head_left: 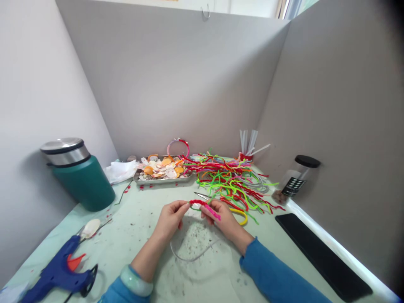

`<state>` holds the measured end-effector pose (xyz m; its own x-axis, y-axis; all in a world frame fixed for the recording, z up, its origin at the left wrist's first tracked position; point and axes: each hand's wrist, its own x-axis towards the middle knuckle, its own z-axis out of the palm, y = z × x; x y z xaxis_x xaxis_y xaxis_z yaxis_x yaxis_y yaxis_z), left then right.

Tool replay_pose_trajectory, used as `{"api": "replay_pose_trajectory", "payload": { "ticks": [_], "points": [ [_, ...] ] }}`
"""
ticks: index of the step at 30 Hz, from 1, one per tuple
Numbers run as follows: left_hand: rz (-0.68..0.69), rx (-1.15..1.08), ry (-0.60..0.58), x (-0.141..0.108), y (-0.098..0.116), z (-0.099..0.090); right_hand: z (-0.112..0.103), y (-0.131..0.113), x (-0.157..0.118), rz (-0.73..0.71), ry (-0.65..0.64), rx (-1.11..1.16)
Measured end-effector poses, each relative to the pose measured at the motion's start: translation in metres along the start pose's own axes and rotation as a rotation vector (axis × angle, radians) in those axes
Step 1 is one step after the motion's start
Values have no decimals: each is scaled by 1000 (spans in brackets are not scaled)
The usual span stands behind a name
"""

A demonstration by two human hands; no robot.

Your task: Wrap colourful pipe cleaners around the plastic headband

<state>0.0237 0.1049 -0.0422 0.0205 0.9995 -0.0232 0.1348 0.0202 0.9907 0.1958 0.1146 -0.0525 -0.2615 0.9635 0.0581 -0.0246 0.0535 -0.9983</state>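
Note:
Low over the table, both hands hold a thin hoop whose pale bare part (192, 259) hangs towards me. Its far side is wrapped in red pipe cleaner (198, 202), with a bit of green beneath. My left hand (172, 214) pinches the left end of the red stretch. On the other side, my right hand (221, 214) has its fingers closed around the hoop where a pink pipe cleaner (213, 211) lies along them. Scissors with red and yellow handles (241, 216) rest just behind my right hand, partly hidden by it.
Behind lie a heap of coloured pipe cleaners (227, 176), a metal tray (164, 182) of shells and a finished-looking wrapped ring (188, 148). Glue sticks (248, 143) stand at the back. A green bottle (83, 181), blue glue gun (58, 267), clear jar (296, 179) and black strip (318, 252) flank the table.

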Motion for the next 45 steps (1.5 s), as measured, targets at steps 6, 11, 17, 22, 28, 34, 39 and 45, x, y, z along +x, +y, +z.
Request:
{"api": "replay_pose_trajectory", "payload": {
  "ticks": [6,11,17,22,28,34,39,45],
  "points": [
    [-81,-209,-30,3,-4,0,0,-5,-5,-18,-22,-22],
    [-84,-148,-4,4,-7,1,-2,-2,-8,-57,-122,-154],
    [-3,100,-30,0,-6,1,-2,-4,-10,-97,-192,-126],
    [264,331,-34,-2,-4,-1,-2,-10,-9,-76,-198,-86],
    [347,521,-18,-3,1,-1,-2,-11,-9,-62,-250,-13],
    [269,428,6,0,-2,-4,1,-1,-6,-11,-223,114],
    [148,313,-66,1,-5,-4,3,1,-1,27,-63,172],
    [-43,233,-216,-4,2,-4,1,-2,0,3,-54,150]
  ]
}}
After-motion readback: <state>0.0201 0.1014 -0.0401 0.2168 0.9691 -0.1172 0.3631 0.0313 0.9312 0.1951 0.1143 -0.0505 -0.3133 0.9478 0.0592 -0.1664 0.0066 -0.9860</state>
